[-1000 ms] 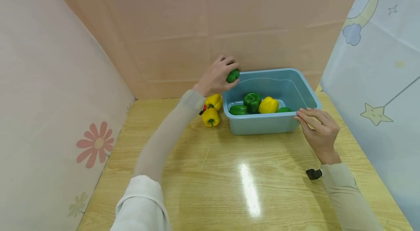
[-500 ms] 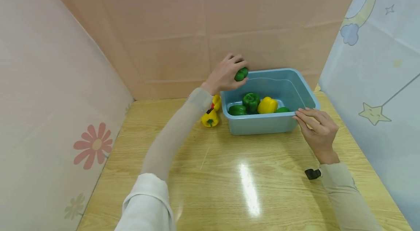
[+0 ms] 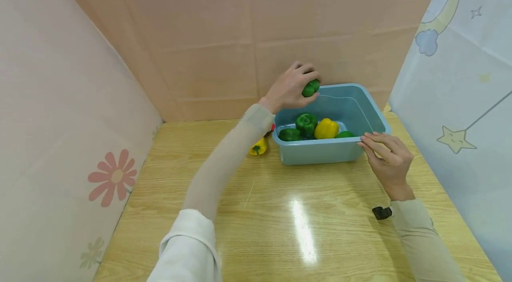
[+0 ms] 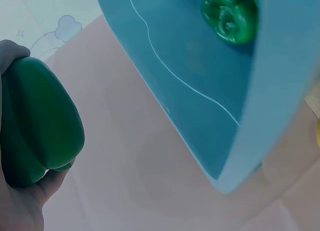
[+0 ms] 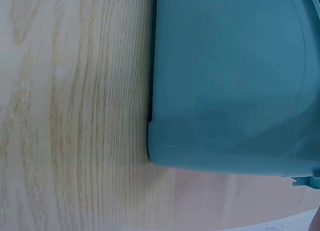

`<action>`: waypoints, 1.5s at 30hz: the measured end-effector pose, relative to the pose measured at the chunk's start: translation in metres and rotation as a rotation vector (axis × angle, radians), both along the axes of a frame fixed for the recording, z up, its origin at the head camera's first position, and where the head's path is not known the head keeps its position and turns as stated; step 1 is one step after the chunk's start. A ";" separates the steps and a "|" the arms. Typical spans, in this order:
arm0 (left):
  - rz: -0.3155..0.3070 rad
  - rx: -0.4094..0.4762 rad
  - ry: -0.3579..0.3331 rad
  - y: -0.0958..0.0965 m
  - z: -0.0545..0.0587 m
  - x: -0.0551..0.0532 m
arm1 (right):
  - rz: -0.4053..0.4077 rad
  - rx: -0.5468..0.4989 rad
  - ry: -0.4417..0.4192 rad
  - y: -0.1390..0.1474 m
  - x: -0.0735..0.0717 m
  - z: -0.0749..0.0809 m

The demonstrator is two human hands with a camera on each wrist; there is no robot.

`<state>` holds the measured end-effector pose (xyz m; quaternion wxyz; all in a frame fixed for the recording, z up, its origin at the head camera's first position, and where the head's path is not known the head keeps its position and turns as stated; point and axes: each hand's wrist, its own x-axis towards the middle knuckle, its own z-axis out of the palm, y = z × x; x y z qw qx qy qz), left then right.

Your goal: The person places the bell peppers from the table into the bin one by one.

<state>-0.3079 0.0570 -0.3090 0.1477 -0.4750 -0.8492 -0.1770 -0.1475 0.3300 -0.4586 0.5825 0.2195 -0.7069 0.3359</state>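
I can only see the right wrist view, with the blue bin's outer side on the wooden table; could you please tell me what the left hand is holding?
Observer: The left hand grips a green pepper.
Operator: Thank you; where on the bin is the right hand?
Observer: It holds the front rim near the right corner.
Operator: Is there a vegetable outside the bin?
Observer: Yes, a yellow pepper lies just left of it, partly hidden by the left sleeve.
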 end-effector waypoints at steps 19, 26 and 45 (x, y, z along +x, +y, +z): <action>-0.025 -0.004 -0.005 0.036 -0.002 0.004 | -0.006 -0.003 -0.012 -0.005 0.007 0.007; -0.027 0.004 -0.008 0.047 -0.006 0.001 | -0.006 0.008 -0.012 -0.004 0.008 0.011; -0.015 -0.008 -0.016 0.063 -0.022 -0.002 | 0.003 0.018 -0.011 0.004 0.002 -0.001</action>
